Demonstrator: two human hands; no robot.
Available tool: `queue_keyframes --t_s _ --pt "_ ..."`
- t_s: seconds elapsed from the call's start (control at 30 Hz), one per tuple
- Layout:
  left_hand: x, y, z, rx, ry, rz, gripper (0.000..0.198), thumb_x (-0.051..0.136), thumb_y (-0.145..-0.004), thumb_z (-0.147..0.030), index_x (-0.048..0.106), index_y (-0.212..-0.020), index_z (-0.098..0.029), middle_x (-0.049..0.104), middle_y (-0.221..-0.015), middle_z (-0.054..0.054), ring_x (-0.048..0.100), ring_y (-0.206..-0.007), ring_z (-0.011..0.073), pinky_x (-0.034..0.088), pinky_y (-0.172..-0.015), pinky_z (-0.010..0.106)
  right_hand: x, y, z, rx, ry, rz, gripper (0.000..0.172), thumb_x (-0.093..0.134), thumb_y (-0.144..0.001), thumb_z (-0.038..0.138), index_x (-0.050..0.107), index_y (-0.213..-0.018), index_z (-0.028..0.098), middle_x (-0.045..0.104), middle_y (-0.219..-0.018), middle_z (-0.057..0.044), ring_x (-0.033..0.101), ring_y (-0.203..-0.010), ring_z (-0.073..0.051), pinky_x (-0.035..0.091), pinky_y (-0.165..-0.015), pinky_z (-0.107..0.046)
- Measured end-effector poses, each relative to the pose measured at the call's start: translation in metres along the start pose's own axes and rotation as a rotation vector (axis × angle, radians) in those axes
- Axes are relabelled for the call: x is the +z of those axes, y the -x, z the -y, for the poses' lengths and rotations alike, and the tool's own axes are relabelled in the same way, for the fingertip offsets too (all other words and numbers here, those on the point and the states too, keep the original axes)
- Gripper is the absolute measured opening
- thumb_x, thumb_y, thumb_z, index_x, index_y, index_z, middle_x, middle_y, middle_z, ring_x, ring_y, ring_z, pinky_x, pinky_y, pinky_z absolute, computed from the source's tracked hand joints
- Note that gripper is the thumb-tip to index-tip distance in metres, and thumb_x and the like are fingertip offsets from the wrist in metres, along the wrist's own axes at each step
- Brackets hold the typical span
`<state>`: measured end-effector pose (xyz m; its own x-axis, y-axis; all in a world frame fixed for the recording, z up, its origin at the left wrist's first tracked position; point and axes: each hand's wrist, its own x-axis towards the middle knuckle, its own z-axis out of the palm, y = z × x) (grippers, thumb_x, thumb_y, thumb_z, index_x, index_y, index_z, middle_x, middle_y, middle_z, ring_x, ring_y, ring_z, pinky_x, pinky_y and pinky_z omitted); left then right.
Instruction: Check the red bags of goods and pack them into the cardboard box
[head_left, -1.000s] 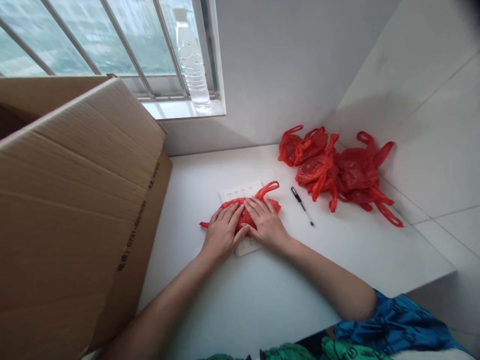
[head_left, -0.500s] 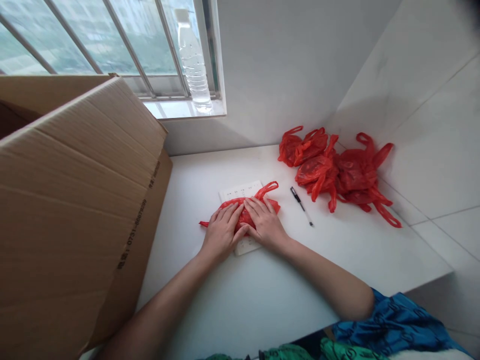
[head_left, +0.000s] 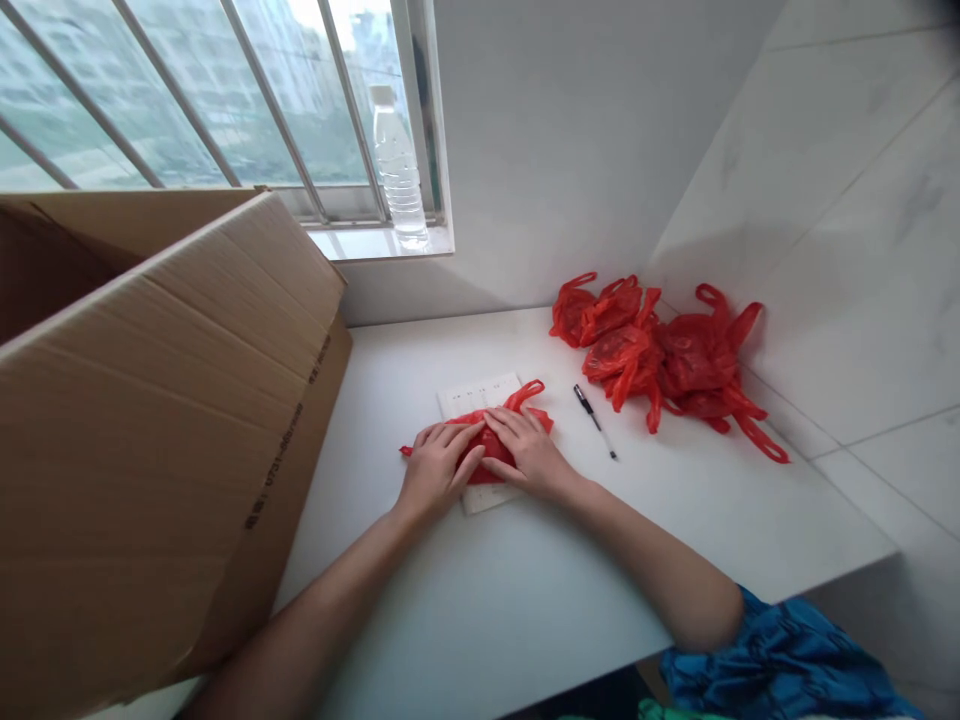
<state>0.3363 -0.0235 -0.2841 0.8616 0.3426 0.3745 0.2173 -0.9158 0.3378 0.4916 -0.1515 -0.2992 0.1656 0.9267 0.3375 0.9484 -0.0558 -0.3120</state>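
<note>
A small red plastic bag (head_left: 495, 447) lies on a white sheet of paper (head_left: 480, 393) in the middle of the white tabletop (head_left: 487, 600). My left hand (head_left: 435, 472) rests flat on the bag's left part, fingers stretched out. My right hand (head_left: 527, 452) lies flat on its right part, fingers extended over the red plastic. One bag handle sticks out past my right fingers, another tip pokes out left of my left hand.
A big open cardboard box (head_left: 150, 420) fills the left side. Several tied red bags (head_left: 660, 350) are heaped at the back right by the tiled wall. A pen (head_left: 595, 421) lies beside the paper. A water bottle (head_left: 400, 170) stands on the window sill.
The camera tilted up and back a little, so everything sits slightly lower in view. Both hands stay pressed on the red bag in about the same place.
</note>
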Motion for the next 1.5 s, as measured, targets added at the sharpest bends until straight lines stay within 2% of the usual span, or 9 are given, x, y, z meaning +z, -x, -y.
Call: queue_keyframes --t_s 0.13,0.37,0.57,0.7,0.9,1.07,1.2,1.33,1.5 --pt "-0.011 0.001 -0.008 0.021 -0.041 -0.031 0.031 0.049 -0.097 -0.045 0.07 -0.111 -0.025 0.074 -0.097 0.004 0.067 -0.093 0.0201 0.039 -0.103 0.041 -0.026 0.004 -0.011 0.003 -0.05 -0.141 0.058 0.049 -0.097 0.049 0.046 -0.145 0.017 0.053 -0.145 -0.013 0.045 -0.136 -0.027 0.023 -0.119 -0.052" --pt "-0.018 -0.002 -0.005 -0.213 0.035 0.198 0.039 0.054 -0.092 -0.052 0.069 -0.114 -0.024 0.076 -0.096 0.004 0.07 -0.085 0.0229 0.048 -0.069 0.03 -0.04 0.002 -0.034 0.139 -0.164 -0.295 0.031 0.047 -0.098 0.035 0.064 -0.12 0.022 0.071 -0.118 -0.005 0.065 -0.108 -0.021 0.032 -0.113 -0.045" --pt "-0.052 -0.018 -0.006 -0.267 0.246 -0.386 0.026 0.054 -0.093 -0.037 0.071 -0.088 -0.018 0.072 -0.083 0.001 0.065 -0.077 0.0149 0.048 -0.074 0.024 -0.044 0.002 -0.037 0.186 -0.218 -0.316 0.029 0.047 -0.098 0.036 0.068 -0.113 0.022 0.074 -0.109 -0.004 0.068 -0.1 -0.02 0.036 -0.109 -0.043" --pt "-0.06 -0.018 -0.017 -0.233 0.229 -0.536 0.022 0.056 -0.093 -0.034 0.07 -0.092 -0.017 0.07 -0.086 0.002 0.063 -0.077 0.0139 0.048 -0.073 0.025 -0.048 0.003 -0.035 0.211 -0.251 -0.336 0.027 0.05 -0.098 0.035 0.07 -0.108 0.021 0.075 -0.102 -0.003 0.069 -0.096 -0.02 0.042 -0.102 -0.039" --pt "-0.047 -0.007 -0.025 -0.141 0.293 -0.105 0.033 0.054 -0.095 -0.038 0.061 -0.124 -0.024 0.07 -0.087 0.0 0.065 -0.076 0.0139 0.049 -0.07 0.025 -0.047 0.004 -0.036 0.206 -0.305 -0.315 0.023 0.053 -0.096 0.034 0.071 -0.104 0.022 0.076 -0.098 -0.002 0.069 -0.093 -0.02 0.048 -0.089 -0.036" --pt "-0.035 -0.014 0.004 -0.301 0.249 -0.245 0.037 0.049 -0.096 -0.045 0.062 -0.121 -0.021 0.066 -0.109 0.007 0.065 -0.097 0.0187 0.051 -0.07 0.025 -0.041 0.004 -0.031 0.234 -0.401 -0.258 0.023 0.053 -0.096 0.036 0.071 -0.103 0.023 0.075 -0.102 -0.003 0.069 -0.093 -0.02 0.049 -0.077 -0.031" --pt "-0.021 -0.015 0.02 -0.417 0.235 -0.012 0.055 0.057 -0.089 -0.054 0.053 -0.134 -0.023 0.064 -0.114 0.009 0.066 -0.082 0.019 0.052 -0.068 0.031 -0.033 0.003 -0.014 0.324 -0.505 -0.093 0.032 0.049 -0.098 0.047 0.067 -0.112 0.025 0.074 -0.1 -0.003 0.069 -0.086 -0.019 0.05 -0.078 -0.032" --pt "-0.018 -0.016 0.005 -0.377 0.642 0.035 0.055 0.058 -0.09 -0.052 0.048 -0.136 -0.023 0.067 -0.104 0.007 0.067 -0.082 0.019 0.056 -0.069 0.032 -0.028 0.002 0.002 0.336 -0.751 0.035 0.049 0.057 -0.092 0.051 0.052 -0.133 0.024 0.072 -0.106 -0.004 0.069 -0.086 -0.02 0.053 -0.08 -0.034" --pt "-0.017 -0.017 -0.007 -0.302 0.936 0.059 0.052 0.052 -0.095 -0.046 0.04 -0.141 -0.023 0.064 -0.118 0.011 0.067 -0.096 0.0208 0.059 -0.076 0.035 -0.044 0.002 -0.013 0.378 -0.891 -0.326 0.044 0.061 -0.089 0.039 0.054 -0.129 0.022 0.069 -0.112 -0.007 0.067 -0.096 -0.021 0.054 -0.086 -0.035"
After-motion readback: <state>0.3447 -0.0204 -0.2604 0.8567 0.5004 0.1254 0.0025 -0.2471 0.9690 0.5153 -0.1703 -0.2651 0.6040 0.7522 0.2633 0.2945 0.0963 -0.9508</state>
